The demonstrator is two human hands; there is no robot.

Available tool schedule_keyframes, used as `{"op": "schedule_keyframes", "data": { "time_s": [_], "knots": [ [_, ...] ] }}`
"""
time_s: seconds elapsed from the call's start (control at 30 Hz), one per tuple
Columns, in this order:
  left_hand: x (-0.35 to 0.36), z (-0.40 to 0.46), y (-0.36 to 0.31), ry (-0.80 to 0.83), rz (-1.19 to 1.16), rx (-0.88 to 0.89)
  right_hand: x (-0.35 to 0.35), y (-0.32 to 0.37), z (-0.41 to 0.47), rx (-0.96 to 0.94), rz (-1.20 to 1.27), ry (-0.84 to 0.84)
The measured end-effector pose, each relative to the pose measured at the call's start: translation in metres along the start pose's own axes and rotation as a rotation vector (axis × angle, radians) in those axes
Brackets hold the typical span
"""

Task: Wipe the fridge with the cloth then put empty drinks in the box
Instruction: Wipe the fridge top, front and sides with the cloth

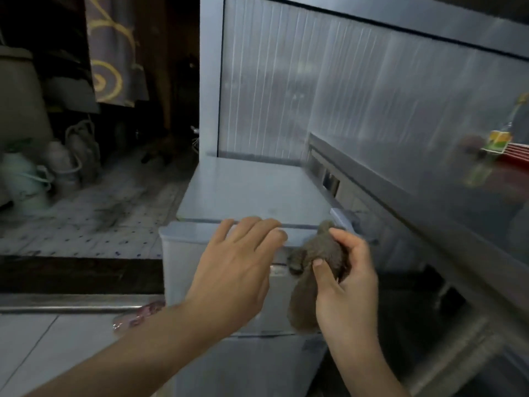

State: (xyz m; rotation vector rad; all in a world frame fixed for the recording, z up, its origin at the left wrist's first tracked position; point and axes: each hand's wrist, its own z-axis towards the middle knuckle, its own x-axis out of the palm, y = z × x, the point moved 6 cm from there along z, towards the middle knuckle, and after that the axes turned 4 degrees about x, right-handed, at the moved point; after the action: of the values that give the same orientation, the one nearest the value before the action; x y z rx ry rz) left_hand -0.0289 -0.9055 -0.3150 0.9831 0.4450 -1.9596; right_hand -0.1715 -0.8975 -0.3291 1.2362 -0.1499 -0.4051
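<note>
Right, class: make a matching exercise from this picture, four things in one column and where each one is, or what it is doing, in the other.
Things
1. left hand
2. right hand
3. brown cloth
4. patterned curtain

Places or states
A. hangs at upper left
B. bunched in the right hand's grip
C. fingers straight, at the small fridge's top front edge
D. grips the cloth

Pairs: 1-C, 2-D, 3-B, 4-A
</note>
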Motion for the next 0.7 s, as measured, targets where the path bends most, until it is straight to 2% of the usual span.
{"op": "schedule_keyframes", "data": {
  "time_s": [0.17, 0.33, 0.53, 0.7],
  "knots": [
    [-0.05, 0.015, 0.038, 0.197, -0.02, -0.156, 0.019, 0.047, 0.01, 0.208, -0.081, 0.17],
    [-0.124, 0.03, 0.074, 0.328, -0.052, -0.322, 0.034, 0.117, 0.018, 0.328, -0.116, 0.302],
    [-0.224, 0.048, 0.105, 0.361, -0.11, -0.397, 0.06, 0.213, 0.026, 0.363, -0.148, 0.415],
    [-0.294, 0.047, 0.134, 0.417, -0.177, -0.423, 0.088, 0.278, 0.026, 0.341, -0.219, 0.417]
  ]
}}
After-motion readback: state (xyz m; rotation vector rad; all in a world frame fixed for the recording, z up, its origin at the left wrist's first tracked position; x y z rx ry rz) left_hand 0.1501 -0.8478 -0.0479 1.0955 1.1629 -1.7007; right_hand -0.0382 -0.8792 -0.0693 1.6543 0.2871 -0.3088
